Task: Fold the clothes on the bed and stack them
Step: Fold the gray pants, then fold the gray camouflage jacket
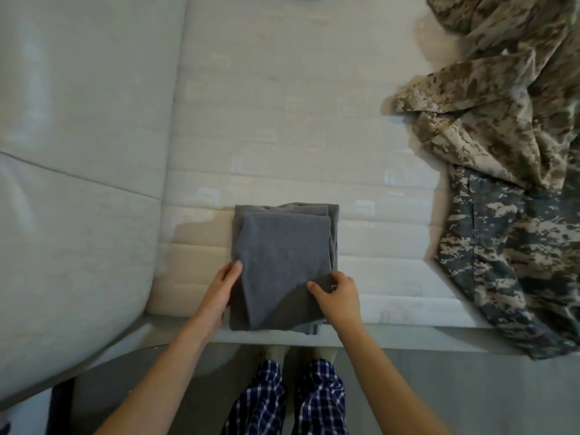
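A grey garment (284, 255) lies folded into a small rectangle near the front edge of the white mattress (282, 120). My left hand (221, 291) rests against its left side, thumb on top and fingers hidden under the edge. My right hand (337, 293) grips the cloth at its lower right, thumb and fingers curled over a fold. To the right lies a crumpled heap of camouflage clothes: a tan one (489, 89) at the back and a grey-green one (514, 255) nearer, hanging over the mattress edge.
A large pale cushion or duvet (78, 183) fills the left side of the bed. Below the mattress edge I see grey floor (470, 397) and my legs in blue checked trousers (288, 400).
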A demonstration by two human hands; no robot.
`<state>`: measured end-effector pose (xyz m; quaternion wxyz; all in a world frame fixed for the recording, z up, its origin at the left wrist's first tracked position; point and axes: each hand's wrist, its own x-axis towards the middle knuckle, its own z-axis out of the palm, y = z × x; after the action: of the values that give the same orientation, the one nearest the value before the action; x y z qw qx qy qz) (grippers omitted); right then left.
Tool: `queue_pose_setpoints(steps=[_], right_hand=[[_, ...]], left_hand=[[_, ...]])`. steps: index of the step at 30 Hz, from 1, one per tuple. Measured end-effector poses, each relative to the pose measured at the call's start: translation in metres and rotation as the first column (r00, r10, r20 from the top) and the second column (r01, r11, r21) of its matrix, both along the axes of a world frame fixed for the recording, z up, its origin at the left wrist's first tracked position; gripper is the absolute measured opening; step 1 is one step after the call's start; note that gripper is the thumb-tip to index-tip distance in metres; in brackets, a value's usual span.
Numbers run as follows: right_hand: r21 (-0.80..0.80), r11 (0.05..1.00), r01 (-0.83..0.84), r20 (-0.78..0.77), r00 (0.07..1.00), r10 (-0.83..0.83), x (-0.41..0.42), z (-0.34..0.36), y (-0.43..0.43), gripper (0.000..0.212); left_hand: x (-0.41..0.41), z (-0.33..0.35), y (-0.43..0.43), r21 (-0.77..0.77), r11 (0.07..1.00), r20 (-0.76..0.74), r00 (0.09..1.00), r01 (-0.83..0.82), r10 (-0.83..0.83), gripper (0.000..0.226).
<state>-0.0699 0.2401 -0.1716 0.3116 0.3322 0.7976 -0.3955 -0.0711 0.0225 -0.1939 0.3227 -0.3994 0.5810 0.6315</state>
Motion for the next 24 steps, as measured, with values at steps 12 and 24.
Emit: queue_pose_setpoints(steps=[12,24], right_hand=[[-0.123,0.987,0.106,0.105,0.99,-0.093,0.001,-0.004,0.006,0.069],[-0.142,0.967,0.213,-0.023,0.976,-0.218,0.037,0.083,0.136,0.016]], left_hand=[[0.008,-0.001,0.013,-0.277,0.935,-0.106,0.959,0.224,-0.261,0.091],[-0.005,0.086,0.102,-0.849,0.443,-0.228,0.559,0.286,-0.797,0.041]])
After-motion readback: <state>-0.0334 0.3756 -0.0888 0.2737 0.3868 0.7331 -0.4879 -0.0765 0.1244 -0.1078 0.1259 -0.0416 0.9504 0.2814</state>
